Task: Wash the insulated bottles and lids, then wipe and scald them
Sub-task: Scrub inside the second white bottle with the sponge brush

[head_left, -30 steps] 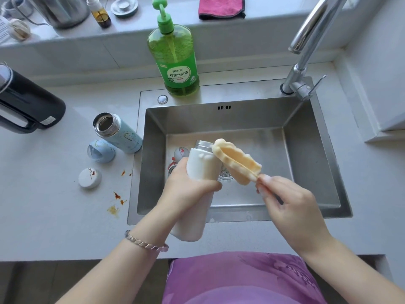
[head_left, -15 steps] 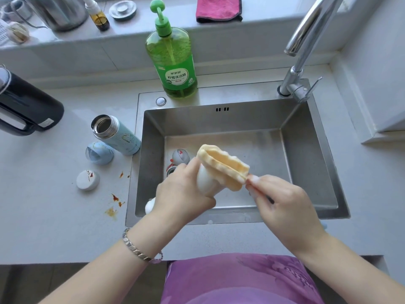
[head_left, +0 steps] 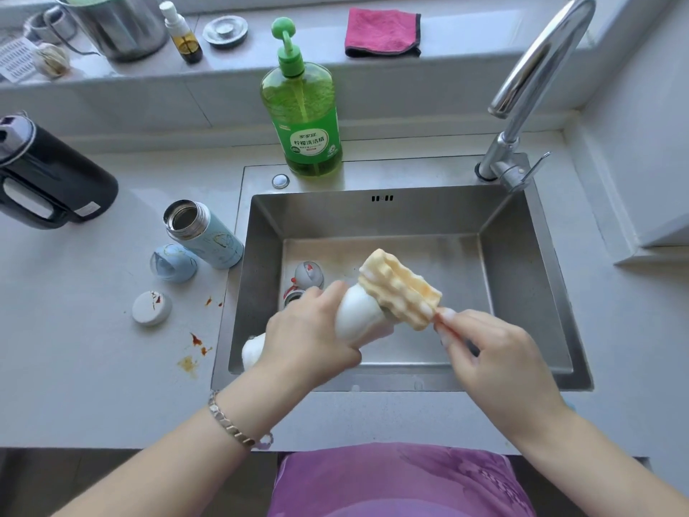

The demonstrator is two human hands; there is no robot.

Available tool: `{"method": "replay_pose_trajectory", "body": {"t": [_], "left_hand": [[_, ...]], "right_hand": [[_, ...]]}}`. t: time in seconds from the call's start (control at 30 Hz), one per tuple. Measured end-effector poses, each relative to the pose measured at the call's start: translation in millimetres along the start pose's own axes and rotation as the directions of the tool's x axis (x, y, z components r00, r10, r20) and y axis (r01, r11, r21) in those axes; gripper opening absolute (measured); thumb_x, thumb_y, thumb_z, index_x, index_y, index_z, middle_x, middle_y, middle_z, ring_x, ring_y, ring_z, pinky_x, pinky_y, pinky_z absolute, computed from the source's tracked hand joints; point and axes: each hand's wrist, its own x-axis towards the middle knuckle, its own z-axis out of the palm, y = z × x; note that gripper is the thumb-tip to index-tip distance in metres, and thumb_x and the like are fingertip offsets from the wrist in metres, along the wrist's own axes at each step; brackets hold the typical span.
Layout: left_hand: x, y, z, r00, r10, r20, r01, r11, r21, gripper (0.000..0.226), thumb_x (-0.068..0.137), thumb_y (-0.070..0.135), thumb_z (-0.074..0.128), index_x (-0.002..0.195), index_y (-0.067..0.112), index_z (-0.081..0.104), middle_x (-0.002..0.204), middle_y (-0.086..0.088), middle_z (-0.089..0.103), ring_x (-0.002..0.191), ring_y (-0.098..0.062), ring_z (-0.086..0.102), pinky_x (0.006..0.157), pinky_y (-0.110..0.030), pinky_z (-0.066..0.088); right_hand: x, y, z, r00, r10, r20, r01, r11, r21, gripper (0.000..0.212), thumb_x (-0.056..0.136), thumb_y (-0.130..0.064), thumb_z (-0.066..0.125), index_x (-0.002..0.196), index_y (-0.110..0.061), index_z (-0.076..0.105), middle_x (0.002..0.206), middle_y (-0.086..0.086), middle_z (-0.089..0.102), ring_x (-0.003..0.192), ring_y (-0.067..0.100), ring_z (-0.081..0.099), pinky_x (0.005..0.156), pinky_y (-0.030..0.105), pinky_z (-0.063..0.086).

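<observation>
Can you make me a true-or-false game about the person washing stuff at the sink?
1. The left hand holds a white bottle over the sink. True.
2. The right hand pinches a yellow sponge brush. True.
3. Water pours from the faucet. False: no water shows.
4. The blue bottle has its lid on. False: its mouth is open.
5. The pink cloth lies in the sink. False: it lies on the ledge behind.
</observation>
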Motion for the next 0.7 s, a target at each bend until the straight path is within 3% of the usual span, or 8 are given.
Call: {"method": "replay_pose_trajectory", "body": {"t": [0.07, 0.2, 0.3, 0.4, 0.47, 0.53, 0.6, 0.7], "left_hand": [[3, -3, -2, 0.998, -0.052, -0.024, 0.051, 0.998, -0.029, 0.051, 0.065, 0.036, 0.068, 0.108, 0.033, 0.042, 0.098, 0.007, 0.05, 0.079, -0.019, 0.045, 0.066, -0.029, 0.034], [-3, 3, 5, 0.998, 0.065, 0.005, -0.065, 0.998, 0.016, 0.056, 0.066, 0.037, 0.067, 0.115, 0.035, 0.039, 0.102, 0.008, 0.05, 0.091, -0.02, 0.053, 0.067, -0.029, 0.036], [3, -5, 2, 0.992, 0.092, -0.092, -0.082, 0.992, 0.1, 0.054, 0.066, 0.036, 0.067, 0.114, 0.034, 0.043, 0.099, 0.007, 0.05, 0.092, -0.022, 0.054, 0.065, -0.029, 0.032], [7, -16, 8, 0.931, 0.279, -0.236, -0.247, 0.957, 0.155, 0.057, 0.051, 0.029, 0.075, 0.104, 0.028, 0.055, 0.083, 0.004, 0.055, 0.071, -0.026, 0.057, 0.057, -0.028, 0.03], [9, -24, 10, 0.857, 0.377, -0.351, -0.345, 0.926, 0.152, 0.061, 0.042, 0.026, 0.074, 0.1, 0.025, 0.056, 0.077, 0.002, 0.058, 0.061, -0.027, 0.054, 0.054, -0.028, 0.032], [10, -26, 5, 0.834, 0.35, -0.428, -0.363, 0.93, 0.053, 0.062, 0.044, 0.027, 0.07, 0.103, 0.025, 0.055, 0.084, 0.002, 0.062, 0.067, -0.027, 0.055, 0.056, -0.031, 0.041], [10, -25, 1, 0.85, 0.261, -0.458, -0.334, 0.939, -0.084, 0.063, 0.047, 0.026, 0.069, 0.107, 0.028, 0.053, 0.09, 0.003, 0.061, 0.075, -0.028, 0.056, 0.06, -0.036, 0.046], [10, -23, 2, 0.921, 0.076, -0.382, -0.193, 0.941, -0.278, 0.065, 0.055, 0.023, 0.076, 0.113, 0.036, 0.05, 0.097, 0.007, 0.06, 0.086, -0.024, 0.056, 0.07, -0.038, 0.048]], "right_hand": [[-3, -1, -2, 1.0, 0.004, 0.018, -0.004, 1.0, -0.009, 0.016, 0.084, -0.017, 0.055, 0.082, -0.01, 0.069, 0.054, -0.02, 0.025, 0.058, 0.009, 0.029, 0.049, 0.023, 0.023], [6, 2, -2, 0.999, 0.035, -0.003, -0.035, 0.999, -0.037, 0.016, 0.084, -0.018, 0.055, 0.081, -0.011, 0.069, 0.051, -0.018, 0.024, 0.059, 0.008, 0.029, 0.05, 0.023, 0.022], [4, 1, -6, 0.999, 0.018, 0.041, -0.016, 0.999, -0.032, 0.016, 0.083, -0.017, 0.055, 0.08, -0.011, 0.069, 0.051, -0.016, 0.026, 0.056, 0.009, 0.031, 0.05, 0.023, 0.022], [10, 5, -11, 0.993, 0.103, 0.055, -0.103, 0.995, -0.004, 0.012, 0.085, -0.015, 0.062, 0.083, -0.014, 0.073, 0.053, -0.012, 0.052, 0.056, 0.009, 0.048, 0.052, 0.022, 0.038], [17, 8, -15, 0.971, 0.216, 0.097, -0.219, 0.976, 0.017, 0.014, 0.083, -0.016, 0.066, 0.094, -0.015, 0.075, 0.081, -0.005, 0.074, 0.081, 0.014, 0.066, 0.072, 0.035, 0.053], [19, 8, -18, 0.958, 0.256, 0.13, -0.263, 0.964, 0.036, 0.018, 0.082, -0.017, 0.066, 0.099, -0.016, 0.074, 0.095, -0.004, 0.074, 0.096, 0.016, 0.066, 0.082, 0.038, 0.052], [15, 6, -18, 0.961, 0.247, 0.123, -0.258, 0.962, 0.087, 0.017, 0.081, -0.014, 0.067, 0.096, -0.015, 0.075, 0.094, -0.006, 0.074, 0.091, 0.009, 0.066, 0.081, 0.034, 0.052], [2, 3, -16, 0.967, 0.232, 0.103, -0.245, 0.959, 0.141, 0.013, 0.08, -0.013, 0.07, 0.092, -0.014, 0.076, 0.089, -0.01, 0.074, 0.091, 0.003, 0.062, 0.074, 0.018, 0.049]]}}
